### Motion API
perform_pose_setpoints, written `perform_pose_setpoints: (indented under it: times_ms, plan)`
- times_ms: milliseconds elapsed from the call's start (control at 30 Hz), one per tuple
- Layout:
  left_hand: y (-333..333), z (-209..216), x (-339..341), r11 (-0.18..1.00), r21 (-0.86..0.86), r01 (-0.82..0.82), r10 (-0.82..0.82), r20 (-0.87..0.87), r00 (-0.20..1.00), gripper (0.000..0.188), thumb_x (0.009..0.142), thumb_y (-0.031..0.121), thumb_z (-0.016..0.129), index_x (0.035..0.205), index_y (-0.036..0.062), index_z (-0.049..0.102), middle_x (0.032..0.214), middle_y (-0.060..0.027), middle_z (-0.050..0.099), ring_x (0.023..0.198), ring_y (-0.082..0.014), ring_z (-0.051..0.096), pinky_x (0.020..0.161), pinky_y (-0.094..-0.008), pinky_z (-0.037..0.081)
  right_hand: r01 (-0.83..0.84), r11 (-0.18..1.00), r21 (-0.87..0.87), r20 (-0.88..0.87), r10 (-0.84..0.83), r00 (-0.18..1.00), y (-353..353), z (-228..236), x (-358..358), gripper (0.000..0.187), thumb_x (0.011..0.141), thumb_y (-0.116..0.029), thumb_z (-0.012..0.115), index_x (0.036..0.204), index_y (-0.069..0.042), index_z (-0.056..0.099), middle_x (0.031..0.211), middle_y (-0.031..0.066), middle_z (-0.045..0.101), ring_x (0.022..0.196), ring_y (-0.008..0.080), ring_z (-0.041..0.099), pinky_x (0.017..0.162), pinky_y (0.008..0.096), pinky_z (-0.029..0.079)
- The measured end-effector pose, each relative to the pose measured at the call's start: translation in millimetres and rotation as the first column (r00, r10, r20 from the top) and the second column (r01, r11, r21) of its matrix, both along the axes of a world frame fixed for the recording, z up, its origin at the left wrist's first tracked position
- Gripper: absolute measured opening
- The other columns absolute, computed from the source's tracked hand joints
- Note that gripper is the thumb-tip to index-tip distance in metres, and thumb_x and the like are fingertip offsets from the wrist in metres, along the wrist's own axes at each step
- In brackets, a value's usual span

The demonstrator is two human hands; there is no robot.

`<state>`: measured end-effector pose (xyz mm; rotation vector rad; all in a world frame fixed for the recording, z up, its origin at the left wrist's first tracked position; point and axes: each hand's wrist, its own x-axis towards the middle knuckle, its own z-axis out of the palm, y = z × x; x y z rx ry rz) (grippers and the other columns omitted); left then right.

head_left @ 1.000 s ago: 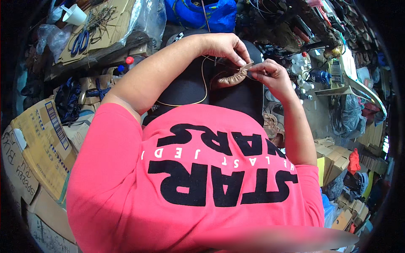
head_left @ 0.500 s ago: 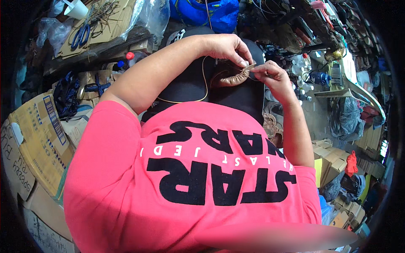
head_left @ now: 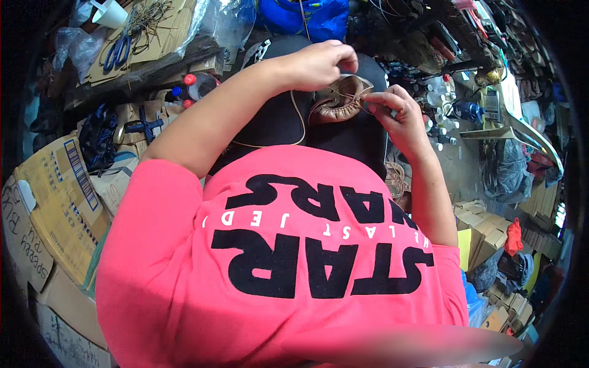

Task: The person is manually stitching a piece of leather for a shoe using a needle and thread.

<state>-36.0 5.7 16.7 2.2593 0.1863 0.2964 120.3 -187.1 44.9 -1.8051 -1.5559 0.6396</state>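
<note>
A brown gathered leather piece (head_left: 338,113) sits on dark trousers (head_left: 331,138), over the person's lap. The right hand (head_left: 399,113), just right of the leather piece, pinches its edge between thumb and forefinger. The left hand (head_left: 328,64) is raised just beyond the leather piece, fingers curled; whether they grip anything I cannot tell.

A pale cord (head_left: 304,127) loops over the trousers to the left of the leather piece. The left forearm crosses to the left of the leather piece and overlaps a clear bottle (head_left: 201,87). Farther left, beyond that bottle, a cardboard stack (head_left: 178,30) bears one pair of scissors (head_left: 118,54), one white cup (head_left: 111,15) and a tangle of stringy scraps (head_left: 144,26).

Near the clear bottle are two red caps and one blue. Right of the leather piece stand one blue bottle (head_left: 469,111) and several white bottles (head_left: 437,98), too crowded to count.

One blue bag (head_left: 300,17) lies beyond the leather piece; its contents are unclear. One large cardboard box (head_left: 58,202), well left, hides its inside. The cup's contents cannot be made out.
</note>
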Motion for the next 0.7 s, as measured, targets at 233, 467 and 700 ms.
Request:
perform_pose_setpoints:
  times_ms: [233, 467, 700]
  plan:
    - [-41, 0, -54, 0.977, -0.011, -0.212, 0.21, 0.164, 0.964, 0.032, 0.081, -0.007, 0.058, 0.103, 0.011, 0.072, 0.086, -0.0096, 0.057, 0.07, -0.0214, 0.06, 0.066, -0.0301, 0.049, -0.002, 0.993, 0.117, 0.375, -0.042, 0.926, -17, -5, -27, 0.034, 0.08, -0.002, 0.066, 0.111, -0.015, 0.068, 0.082, 0.0078, 0.056, 0.076, 0.0268, 0.057, 0.073, 0.0388, 0.045]
    - [-47, -7, -52, 0.948, 0.147, -0.283, 0.253, 0.194, 0.948, 0.014, 0.078, 0.006, 0.073, 0.091, 0.0114, 0.075, 0.074, -0.0071, 0.057, 0.068, -0.0222, 0.059, 0.061, -0.0332, 0.046, 0.007, 0.999, 0.04, 0.368, -0.021, 0.93, -20, -3, -27, 0.034, 0.083, -0.003, 0.065, 0.115, -0.015, 0.068, 0.084, 0.0065, 0.055, 0.079, 0.0224, 0.056, 0.075, 0.0336, 0.044]
    - [-40, -12, -44, 0.973, -0.068, -0.221, 0.231, 0.262, 0.937, 0.021, 0.08, 0.004, 0.071, 0.096, 0.0171, 0.076, 0.074, -0.0036, 0.049, 0.07, -0.017, 0.051, 0.063, -0.0294, 0.042, -0.029, 0.98, -0.195, -0.125, 0.005, 0.992, -4, 2, 6, 0.029, 0.09, 0.004, 0.057, 0.112, -0.009, 0.07, 0.089, 0.0016, 0.049, 0.084, 0.0107, 0.05, 0.078, 0.0228, 0.043]
